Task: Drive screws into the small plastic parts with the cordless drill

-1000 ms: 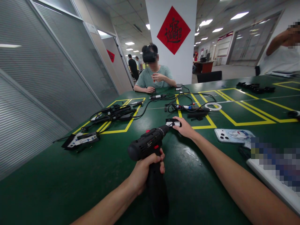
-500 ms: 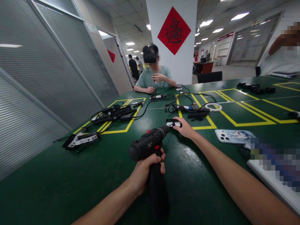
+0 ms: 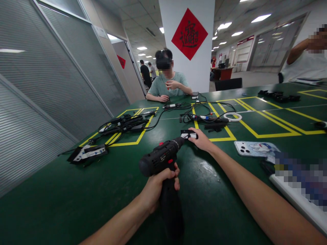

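Observation:
My left hand (image 3: 163,183) is wrapped round the grip of a black cordless drill (image 3: 160,158) with red switches. The drill tilts up and to the right, its chuck pointing at a small black and white block-shaped part (image 3: 188,135) on the green table (image 3: 114,204). Fingers of my right hand (image 3: 200,139) are closed on the right end of that part. The tip of the drill bit seems to meet the part's near face, but I cannot tell how deep it sits.
Black cables and adapters (image 3: 125,124) lie at the left, near a black and white bracket-like piece (image 3: 88,153). More cables (image 3: 204,118) and a white ring (image 3: 232,117) lie beyond my right hand. A phone (image 3: 255,148) rests at the right. A person (image 3: 167,83) sits across the table.
My hands, the drill and the held part look almost unmoved. At the far right, a person's raised arm has shifted slightly left.

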A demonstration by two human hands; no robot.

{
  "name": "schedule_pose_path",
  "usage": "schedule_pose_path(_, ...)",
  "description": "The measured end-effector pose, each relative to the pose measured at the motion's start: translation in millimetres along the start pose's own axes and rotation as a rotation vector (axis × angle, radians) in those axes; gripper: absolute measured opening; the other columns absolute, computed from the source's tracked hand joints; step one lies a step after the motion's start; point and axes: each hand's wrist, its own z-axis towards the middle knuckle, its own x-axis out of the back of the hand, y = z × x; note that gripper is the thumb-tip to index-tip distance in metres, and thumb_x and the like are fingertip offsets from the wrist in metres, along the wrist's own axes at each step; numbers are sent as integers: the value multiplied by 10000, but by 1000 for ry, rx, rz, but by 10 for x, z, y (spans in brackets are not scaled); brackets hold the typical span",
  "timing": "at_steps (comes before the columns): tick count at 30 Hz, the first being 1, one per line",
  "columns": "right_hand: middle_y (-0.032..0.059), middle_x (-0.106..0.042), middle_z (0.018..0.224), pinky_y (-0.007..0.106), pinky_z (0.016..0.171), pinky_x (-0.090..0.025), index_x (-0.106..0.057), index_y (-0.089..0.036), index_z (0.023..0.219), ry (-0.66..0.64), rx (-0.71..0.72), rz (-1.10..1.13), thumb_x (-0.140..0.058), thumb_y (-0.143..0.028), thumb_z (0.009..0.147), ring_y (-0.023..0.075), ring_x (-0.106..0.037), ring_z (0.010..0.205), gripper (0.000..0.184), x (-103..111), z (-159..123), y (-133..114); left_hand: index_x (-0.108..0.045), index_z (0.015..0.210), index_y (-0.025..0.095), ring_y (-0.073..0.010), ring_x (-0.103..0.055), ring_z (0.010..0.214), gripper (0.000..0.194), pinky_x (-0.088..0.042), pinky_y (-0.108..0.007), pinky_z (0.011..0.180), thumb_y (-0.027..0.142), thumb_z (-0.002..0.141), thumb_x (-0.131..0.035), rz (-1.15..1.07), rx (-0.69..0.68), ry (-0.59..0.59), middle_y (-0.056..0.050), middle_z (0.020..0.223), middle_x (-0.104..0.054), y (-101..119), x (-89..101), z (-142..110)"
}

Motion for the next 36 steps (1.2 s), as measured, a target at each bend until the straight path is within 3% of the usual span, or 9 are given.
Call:
schedule_pose_path(19,52,-518,1133,345,962,-376,-506,-246,1212,-6,3,-14,-607,-246,742,185,-529,1031,480,-7,5,31,-534,945,130,-87,-492,530,207,-415,-261,585,185,752,-483,-9,-16,-20,-20,777,-517,-44,39,11)
schedule_pose_path(36,55,-527,1148,343,953,-387,-512,-237,1207,2,22,-13,-616,-244,731,186,-530,1038,487,-17,16,55,-543,927,128,-94,-479,526,197,-405,-260,581,212,755,-496,12,7,-17,-21,707,-538,-50,44,8)
